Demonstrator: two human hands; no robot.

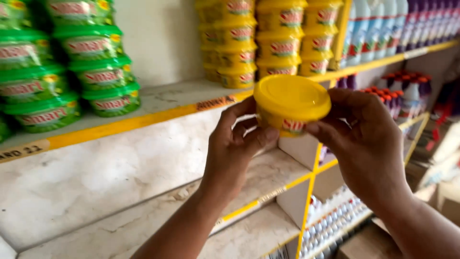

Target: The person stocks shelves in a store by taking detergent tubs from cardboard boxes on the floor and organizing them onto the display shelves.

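Two hands are cradling a small round yellow tub in front of a shelf: the left hand is curling its fingers against the tub's near side while the right hand is closing around the far side, thumb pressing the wall. An even grip from both sides, lid kept level, looks wisest. The tub is wearing a smooth yellow lid and a red-and-white label. Behind, matching yellow tubs and green tubs are standing stacked on the marble shelf.

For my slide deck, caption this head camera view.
Both hands, left hand and right hand, hold a yellow tub before stocked shelves.
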